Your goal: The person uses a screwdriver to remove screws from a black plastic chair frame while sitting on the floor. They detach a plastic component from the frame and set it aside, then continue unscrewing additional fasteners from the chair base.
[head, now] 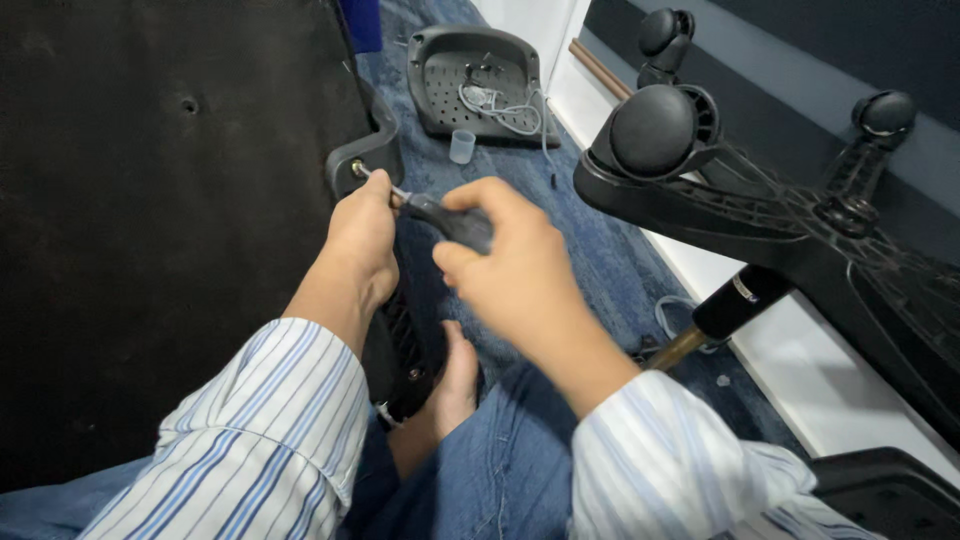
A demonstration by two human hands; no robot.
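While the left hand pinches the shaft near a bracket screw, the right hand grips the screwdriver handle — mid-turn, seemingly; next needs steady twisting pressure.

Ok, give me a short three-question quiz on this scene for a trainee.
1. True or false: the right hand grips the dark handle of a screwdriver.
2. Which hand steadies the metal shaft near the armrest bracket?
3. Where is the small clear cup? A) on the carpet by the grey plastic shell B) on the chair base

Key: 1 true. 2 the left hand. 3 A.
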